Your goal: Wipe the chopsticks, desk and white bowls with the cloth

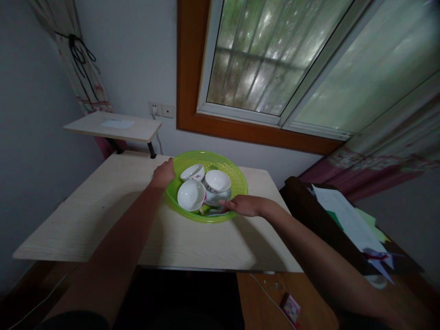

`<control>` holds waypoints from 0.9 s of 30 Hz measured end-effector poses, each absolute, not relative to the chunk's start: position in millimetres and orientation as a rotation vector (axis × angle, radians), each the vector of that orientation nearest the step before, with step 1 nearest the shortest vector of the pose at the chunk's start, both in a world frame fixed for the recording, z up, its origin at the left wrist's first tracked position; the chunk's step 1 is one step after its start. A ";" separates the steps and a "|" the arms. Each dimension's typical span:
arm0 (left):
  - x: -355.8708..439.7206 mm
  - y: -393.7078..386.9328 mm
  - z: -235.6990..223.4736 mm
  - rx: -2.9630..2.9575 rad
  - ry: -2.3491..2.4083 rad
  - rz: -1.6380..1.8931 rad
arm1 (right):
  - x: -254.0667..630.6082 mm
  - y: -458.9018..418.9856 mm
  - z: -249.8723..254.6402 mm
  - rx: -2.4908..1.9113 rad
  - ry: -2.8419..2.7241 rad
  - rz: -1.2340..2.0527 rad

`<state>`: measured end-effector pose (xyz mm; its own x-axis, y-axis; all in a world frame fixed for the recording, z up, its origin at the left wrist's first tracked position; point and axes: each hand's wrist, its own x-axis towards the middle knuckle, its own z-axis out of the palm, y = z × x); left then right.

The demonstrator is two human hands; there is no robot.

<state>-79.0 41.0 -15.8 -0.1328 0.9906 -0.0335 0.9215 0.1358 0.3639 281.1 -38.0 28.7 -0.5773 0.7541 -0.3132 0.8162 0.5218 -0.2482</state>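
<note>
A round, bright green plastic basin [240, 181] sits on the light wooden table. Inside it are a white bowl with a small printed pattern [193, 172] tipped at the back left, a second white bowl [217, 181] on the right, and a third white bowl [191, 195] in front. A greyish, shiny thing [217, 199] lies beside and under them; its kind is unclear. My left hand [164, 173] is closed on the basin's left rim. Reaching over the right front rim, my right hand [244, 205] has its fingers together at a thin grey piece inside, partly hidden.
A small raised shelf [110, 125] with a paper on it stands at the table's [206, 247] back left. Behind are wall sockets [161, 109] and a wood-framed window. To the right, papers [343, 220] lie on a dark surface. A pink box [291, 307] and a cable are on the floor.
</note>
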 end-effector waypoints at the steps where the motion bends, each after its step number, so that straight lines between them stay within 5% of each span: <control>1: -79.0 40.8 -15.4 1.871 2.147 0.373 | 284.6 -30.6 29.0 1.350 2.515 -0.602; 12: -80.8 41.5 -18.5 1.840 2.082 0.503 | 299.4 14.0 9.9 1.514 2.594 0.003; 27: -78.7 41.1 -18.5 1.799 2.121 0.490 | 289.7 -8.5 9.3 1.364 2.442 -0.505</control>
